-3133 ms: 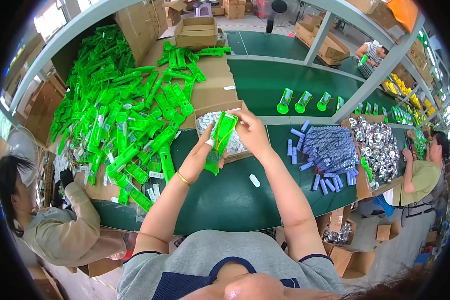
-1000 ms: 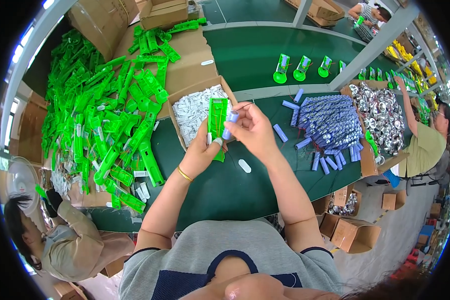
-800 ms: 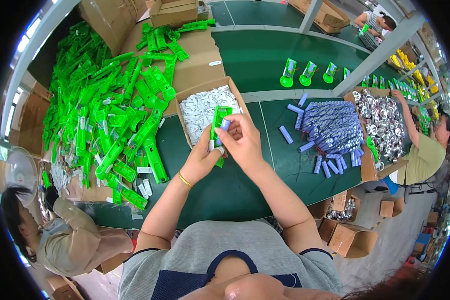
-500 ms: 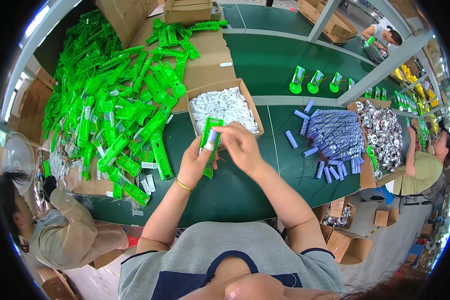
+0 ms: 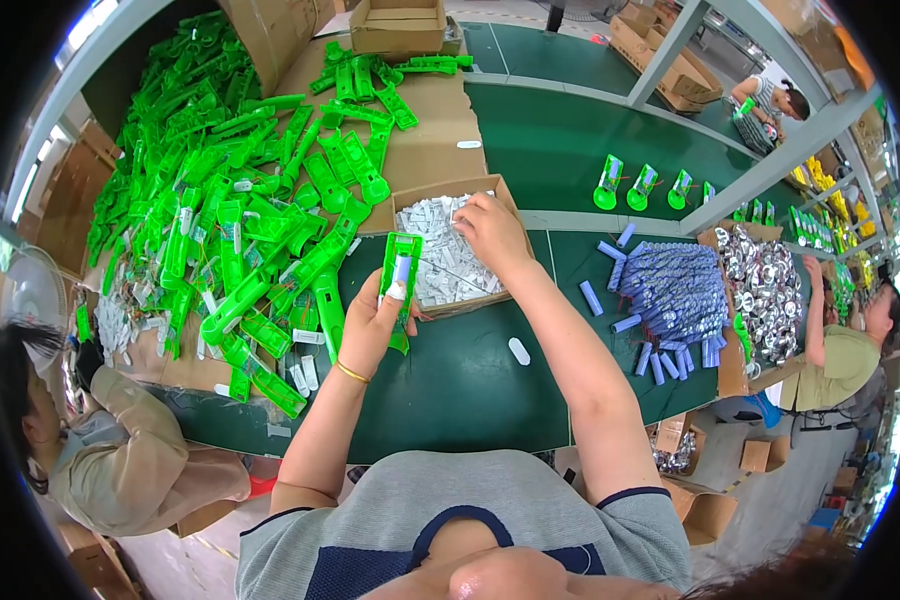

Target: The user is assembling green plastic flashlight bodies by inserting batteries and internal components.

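Observation:
My left hand [image 5: 368, 328] grips a green plastic casing [image 5: 404, 243], with the thumb laid across its front. A pale blue cylindrical battery [image 5: 401, 269] sits inside the casing, above a bit of white at my thumb tip. My right hand [image 5: 494, 230] is over the cardboard box [image 5: 506, 200] of small white strips [image 5: 448, 262], its fingers bent down among them. What those fingertips pinch, if anything, is hidden. On the green table between my forearms lies one white rounded strip [image 5: 519, 351].
Green casings [image 5: 220, 220] heap up at left, near a person in a beige sleeve [image 5: 140, 410]. Bundled blue batteries [image 5: 675, 283] and a box of shiny round parts [image 5: 763, 270] are at right. Several green assemblies [image 5: 608, 182] stand beyond a metal post [image 5: 760, 160].
My right hand has left the green casing and moved up into the box of white strips. A white strip now lies on the table. My left hand, still holding the casing, has shifted slightly left.

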`<state>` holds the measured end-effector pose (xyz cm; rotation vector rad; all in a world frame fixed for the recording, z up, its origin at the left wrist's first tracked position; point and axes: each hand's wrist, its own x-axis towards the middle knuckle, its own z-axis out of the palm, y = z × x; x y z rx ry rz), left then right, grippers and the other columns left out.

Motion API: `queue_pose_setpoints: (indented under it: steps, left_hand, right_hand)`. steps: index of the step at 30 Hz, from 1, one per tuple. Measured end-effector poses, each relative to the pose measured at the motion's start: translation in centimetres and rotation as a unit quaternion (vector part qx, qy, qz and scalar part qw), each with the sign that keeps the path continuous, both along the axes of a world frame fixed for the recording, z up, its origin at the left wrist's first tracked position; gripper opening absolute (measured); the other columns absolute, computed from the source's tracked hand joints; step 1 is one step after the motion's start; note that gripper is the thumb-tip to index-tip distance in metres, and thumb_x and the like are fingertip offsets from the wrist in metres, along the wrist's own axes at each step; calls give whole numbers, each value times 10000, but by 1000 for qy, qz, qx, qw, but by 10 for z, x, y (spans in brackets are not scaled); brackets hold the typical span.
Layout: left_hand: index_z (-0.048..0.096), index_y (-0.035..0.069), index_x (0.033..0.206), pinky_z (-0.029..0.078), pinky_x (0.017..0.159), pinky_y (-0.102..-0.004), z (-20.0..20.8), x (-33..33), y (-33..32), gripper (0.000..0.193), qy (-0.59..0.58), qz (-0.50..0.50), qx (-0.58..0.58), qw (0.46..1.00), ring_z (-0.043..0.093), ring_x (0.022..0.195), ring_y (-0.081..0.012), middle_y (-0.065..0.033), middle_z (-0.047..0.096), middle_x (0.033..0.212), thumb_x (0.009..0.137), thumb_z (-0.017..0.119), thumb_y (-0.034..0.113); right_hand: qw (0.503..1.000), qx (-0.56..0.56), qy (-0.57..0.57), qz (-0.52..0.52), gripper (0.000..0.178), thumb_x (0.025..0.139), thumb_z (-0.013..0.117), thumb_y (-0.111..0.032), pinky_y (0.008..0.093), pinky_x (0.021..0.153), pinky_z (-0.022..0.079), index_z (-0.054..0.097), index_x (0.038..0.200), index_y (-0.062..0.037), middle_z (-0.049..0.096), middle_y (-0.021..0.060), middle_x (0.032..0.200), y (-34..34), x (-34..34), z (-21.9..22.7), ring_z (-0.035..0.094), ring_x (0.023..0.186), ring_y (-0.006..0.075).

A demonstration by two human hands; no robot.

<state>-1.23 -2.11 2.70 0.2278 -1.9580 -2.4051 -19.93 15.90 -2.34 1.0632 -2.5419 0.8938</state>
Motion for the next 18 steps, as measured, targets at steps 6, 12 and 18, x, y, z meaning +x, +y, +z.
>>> queue_pose_setpoints:
  steps: [6,12,18]
  left_hand:
    - [530,37,1232,479,587,-253,-1,-17,-11,266,31,1,-36,999,604,640,-120,-56,650,848,1046,520,226]
    - [551,46,1227,467,570,-242,3,-39,-8,280,76,3,-82,994,598,638,-94,-34,659,849,1026,570,239]
    - [541,43,1288,486,564,-244,15,-58,6,348,65,-28,-178,982,591,606,-82,-40,689,881,1004,596,237]
  right_hand:
    - [939,-249,-234,44,179,886,721,-58,289,780,550,663,1054,-32,716,70,1008,11,32,20,693,935,161]
    - [935,-309,-162,62,226,833,732,21,294,772,544,694,1047,-42,704,69,992,18,51,51,682,895,177]
    - [932,-332,-125,66,226,845,708,86,247,759,515,710,1040,-28,666,50,1004,27,51,59,641,898,141]
